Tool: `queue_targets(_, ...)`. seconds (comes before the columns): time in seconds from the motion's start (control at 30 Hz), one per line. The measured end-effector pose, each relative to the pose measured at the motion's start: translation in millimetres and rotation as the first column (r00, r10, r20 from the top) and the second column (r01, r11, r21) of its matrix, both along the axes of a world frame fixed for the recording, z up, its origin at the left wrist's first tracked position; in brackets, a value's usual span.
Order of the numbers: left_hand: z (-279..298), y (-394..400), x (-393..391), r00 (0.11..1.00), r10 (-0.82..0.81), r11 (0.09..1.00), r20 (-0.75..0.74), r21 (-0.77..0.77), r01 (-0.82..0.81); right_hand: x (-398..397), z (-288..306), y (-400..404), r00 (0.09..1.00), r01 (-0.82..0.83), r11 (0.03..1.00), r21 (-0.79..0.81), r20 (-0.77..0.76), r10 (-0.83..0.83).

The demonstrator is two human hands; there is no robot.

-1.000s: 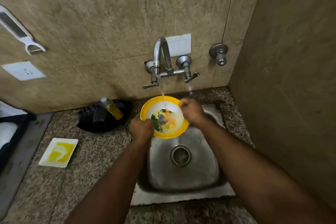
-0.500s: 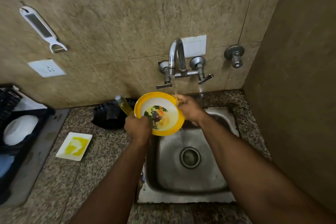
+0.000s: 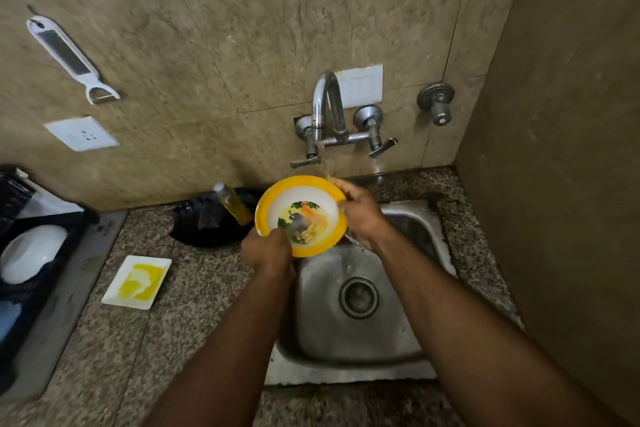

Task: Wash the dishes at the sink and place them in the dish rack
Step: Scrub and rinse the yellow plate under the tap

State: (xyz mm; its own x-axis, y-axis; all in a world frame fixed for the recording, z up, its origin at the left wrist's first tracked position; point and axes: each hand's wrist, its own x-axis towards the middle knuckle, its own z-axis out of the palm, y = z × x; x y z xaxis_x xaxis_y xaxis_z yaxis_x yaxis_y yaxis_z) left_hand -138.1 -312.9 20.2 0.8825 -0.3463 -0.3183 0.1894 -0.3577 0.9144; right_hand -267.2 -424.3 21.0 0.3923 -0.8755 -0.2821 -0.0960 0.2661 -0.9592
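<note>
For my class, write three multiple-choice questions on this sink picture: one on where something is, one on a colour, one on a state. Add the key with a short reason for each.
1. Where does the small white square dish with yellow liquid lie?
A. in the steel sink
B. on the granite counter, left of the sink
C. in the rack

2. What colour is the rim of the round picture bowl?
A. yellow
B. blue
C. black

3. What state is the chrome wall tap in?
A. off
B. running
C. covered

Key: 1 B, it rests on the speckled counter; 2 A, a yellow band rings the white inside; 3 B, a water stream falls onto the right hand, while the left hand grips the bowl's near rim.
</note>
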Motion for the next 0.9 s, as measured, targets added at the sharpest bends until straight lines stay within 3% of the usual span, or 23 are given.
queue_targets(0.03,-6,-2,-3,1.0,-0.009,1.0,-0.03,0.024,0.01,-4,-3,2,0.994,0.04,0.993,0.109,0.098,-0.051)
queue_targets(0.1,-12,-4,-13,0.992,-0.053,0.997,-0.113,0.054,0.059,-7,-4,7,0.984,0.091,0.968,0.233,0.13,-0.123)
queue_targets(0.17,-17,-8,-21,0.989,-0.141,0.979,-0.041,0.144,0.146,-7,-7,6,0.981,0.194,0.965,0.177,-0.027,-0.192)
queue_targets(0.23,-23,-16,-29,0.915,-0.379,0.864,0.137,0.405,0.297,-8,-6,6,0.937,0.246,0.969,0.001,-0.257,-0.238)
queue_targets(0.3,-31,-25,-40,0.801,-0.582,0.691,0.14,0.604,0.397,-8,1,9,0.89,0.277,0.951,-0.139,-0.336,-0.308)
queue_targets(0.37,-37,-35,-58,0.618,-0.783,0.476,0.067,0.705,0.526,-9,5,10,0.865,0.258,0.929,-0.266,-0.365,-0.345)
queue_targets(0.47,-54,-43,-66,0.261,-0.949,0.313,0.174,0.598,0.738,-14,5,15,0.845,0.189,0.907,-0.377,-0.408,-0.345)
queue_targets(0.53,-62,-42,-57,0.154,-0.937,0.298,0.314,0.482,0.824,-19,4,21,0.851,0.186,0.889,-0.418,-0.384,-0.358)
queue_targets(0.63,-58,-40,-50,0.079,-0.92,0.274,0.384,0.487,0.829,-26,2,27,0.857,0.231,0.872,-0.431,-0.334,-0.392)
queue_targets(0.73,-45,-42,-54,0.076,-0.954,0.234,0.29,0.564,0.792,-31,6,30,0.839,0.34,0.863,-0.374,-0.294,-0.458)
queue_targets(0.8,-28,-38,-67,0.152,-0.97,0.23,0.191,0.504,0.832,-32,7,29,0.83,0.436,0.851,-0.293,-0.235,-0.506)
queue_targets(0.9,-15,-29,-80,0.296,-0.952,0.305,0.077,0.319,0.897,-27,5,20,0.795,0.554,0.816,-0.163,-0.189,-0.577)
